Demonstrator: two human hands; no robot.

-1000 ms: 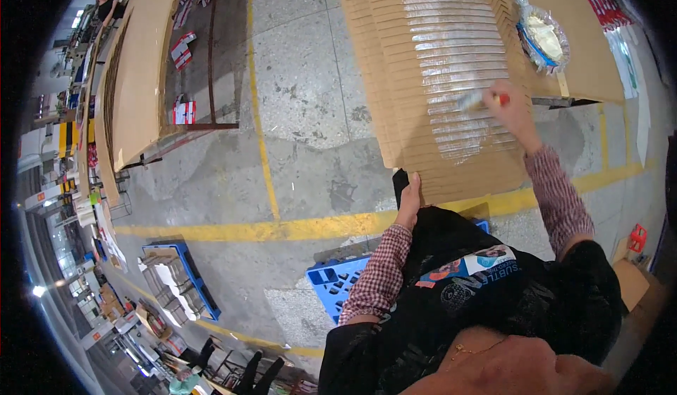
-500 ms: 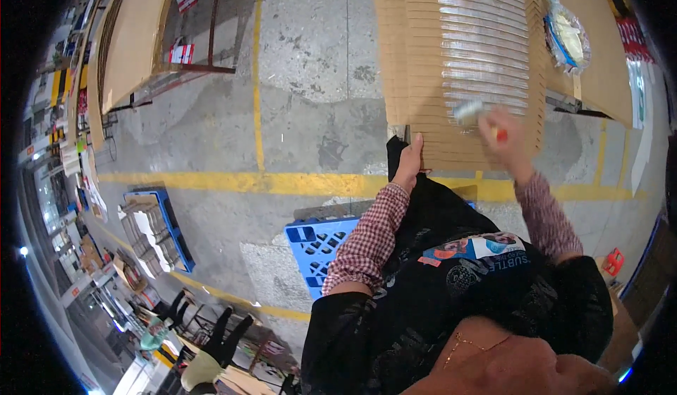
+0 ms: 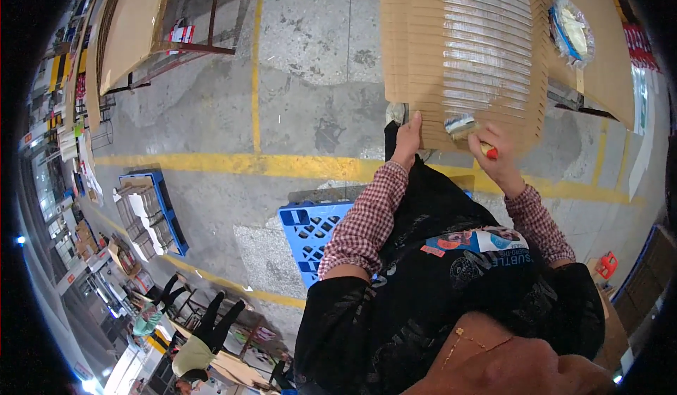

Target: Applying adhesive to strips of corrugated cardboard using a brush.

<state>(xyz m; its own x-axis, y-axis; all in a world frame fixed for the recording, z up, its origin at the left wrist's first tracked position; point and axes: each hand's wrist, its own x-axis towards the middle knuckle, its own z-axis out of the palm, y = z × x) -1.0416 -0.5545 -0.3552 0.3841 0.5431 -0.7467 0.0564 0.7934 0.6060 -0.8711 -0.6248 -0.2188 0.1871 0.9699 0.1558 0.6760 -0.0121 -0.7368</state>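
Note:
My right hand is closed around the handle of a paint brush, which has pale bristles and a red handle end. The bristles rest at the near end of overlapping cardboard sheets, fanned out in narrow steps. A shiny, whitish wet band runs along the middle of these steps. At the near left corner, my left hand grips the cardboard's edge, thumb on top. Beyond the sheets to the right is a plastic-lined tub of creamy paste.
A blue plastic pallet lies on the floor left of my body. Farther left, another pallet bears stacked cardboard. A table with board sheets stands at the far left. Two people are at the lower left; a red container is at right.
My right hand has drawn the brush nearer to me and slightly left, to the near end of the sheets. The left hand keeps its grip on the corner, and the view has shifted a little.

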